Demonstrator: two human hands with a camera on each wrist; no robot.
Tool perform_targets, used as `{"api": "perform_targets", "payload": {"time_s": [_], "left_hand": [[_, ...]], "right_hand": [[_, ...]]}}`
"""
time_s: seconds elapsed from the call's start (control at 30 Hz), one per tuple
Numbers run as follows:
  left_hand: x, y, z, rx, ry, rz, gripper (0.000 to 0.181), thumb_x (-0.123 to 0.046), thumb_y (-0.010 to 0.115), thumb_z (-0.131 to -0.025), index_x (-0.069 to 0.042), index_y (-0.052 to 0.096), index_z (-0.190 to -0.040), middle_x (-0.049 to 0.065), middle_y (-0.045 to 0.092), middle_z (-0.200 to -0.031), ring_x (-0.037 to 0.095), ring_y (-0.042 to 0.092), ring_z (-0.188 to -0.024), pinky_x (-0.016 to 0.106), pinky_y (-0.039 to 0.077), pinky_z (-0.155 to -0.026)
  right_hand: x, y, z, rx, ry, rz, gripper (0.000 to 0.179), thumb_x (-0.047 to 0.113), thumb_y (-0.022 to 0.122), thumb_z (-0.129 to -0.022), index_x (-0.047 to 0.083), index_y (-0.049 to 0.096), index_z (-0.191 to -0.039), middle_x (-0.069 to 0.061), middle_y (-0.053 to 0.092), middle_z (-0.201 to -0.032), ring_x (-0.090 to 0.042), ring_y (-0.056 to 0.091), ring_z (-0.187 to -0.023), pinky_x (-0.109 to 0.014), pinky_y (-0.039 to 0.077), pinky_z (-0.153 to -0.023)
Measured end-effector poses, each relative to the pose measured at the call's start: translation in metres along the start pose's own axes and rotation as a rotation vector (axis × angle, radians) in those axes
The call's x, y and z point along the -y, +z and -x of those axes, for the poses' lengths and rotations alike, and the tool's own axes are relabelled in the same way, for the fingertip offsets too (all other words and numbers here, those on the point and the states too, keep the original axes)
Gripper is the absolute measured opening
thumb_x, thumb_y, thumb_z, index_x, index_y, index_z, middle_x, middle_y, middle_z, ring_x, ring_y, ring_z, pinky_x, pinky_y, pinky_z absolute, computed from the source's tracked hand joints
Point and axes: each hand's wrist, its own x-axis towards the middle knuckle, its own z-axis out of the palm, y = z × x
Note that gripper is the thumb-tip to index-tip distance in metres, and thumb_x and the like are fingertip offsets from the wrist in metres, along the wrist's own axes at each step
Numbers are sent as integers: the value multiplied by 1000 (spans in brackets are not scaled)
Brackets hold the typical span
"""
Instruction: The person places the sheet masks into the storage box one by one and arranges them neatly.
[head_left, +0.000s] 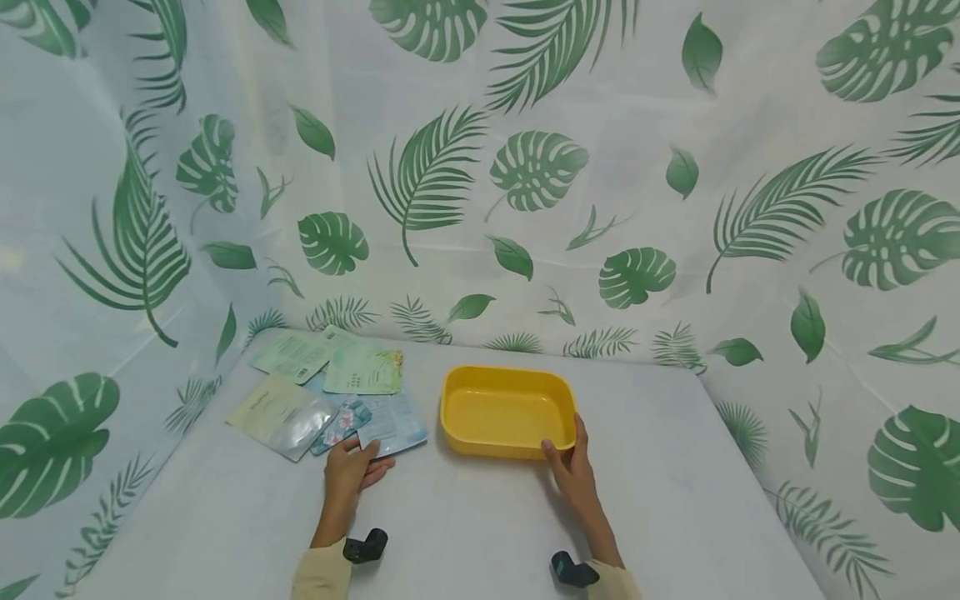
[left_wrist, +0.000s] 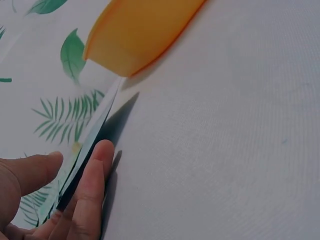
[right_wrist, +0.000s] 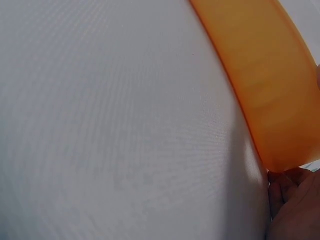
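My left hand (head_left: 347,475) is at the near edge of a light-blue sheet mask packet (head_left: 392,423). Its thumb lies above the packet and the fingers reach under it; in the left wrist view the packet shows nearly edge-on between them. A yellow rectangular plastic bin (head_left: 502,454) stands upright to the right of the packets. At its near right corner my right hand (head_left: 576,479) grips the wall, thumb by the front rim and fingers around the side. The right wrist view shows the bin's outer wall (right_wrist: 260,85) and part of that hand (right_wrist: 295,205).
Overlapping at the left are a pale yellow and silver packet (head_left: 262,408), green packets (head_left: 363,371) and a blue flowered packet (head_left: 341,425). The white table (head_left: 480,525) meets leaf-patterned sheeting (head_left: 465,167) at the back and sides. Each wrist bears a black device (head_left: 366,547).
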Motion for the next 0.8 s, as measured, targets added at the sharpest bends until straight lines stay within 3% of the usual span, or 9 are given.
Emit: {"api": "perform_targets", "payload": {"time_s": [0.17,0.33,0.6,0.8], "left_hand": [[1,5,3,-19,38,-28,61,-7,63,-93,8,28,-141,22,69,-96,18,74,-68,23,58,-63],[2,7,3,-19,44,-47,54,-1,57,-95,7,27,-140,26,65,-103,17,73,-68,23,58,-63],[5,6,2,1,64,-112,48,-2,44,-100,3,33,-146,24,68,-97,14,72,-66,22,57,-61],[7,4,2,-40,68,-143,43,-9,35,-103,7,38,-143,29,57,-119,10,66,-68,25,58,-62]], "right_hand": [[1,-1,0,0,-30,-27,85,46,55,-97,24,-1,-157,-15,10,-164,-35,17,-150,-52,17,-120],[0,-2,1,5,-38,-37,85,45,55,-97,23,-2,-157,-16,10,-164,-36,19,-150,-51,19,-119],[0,-2,2,7,-37,-36,84,44,55,-98,22,-1,-157,-17,11,-164,-37,20,-149,-52,20,-119],[1,-3,2,6,-44,-38,84,42,54,-98,19,0,-157,-21,11,-162,-41,20,-148,-56,20,-118]]}}
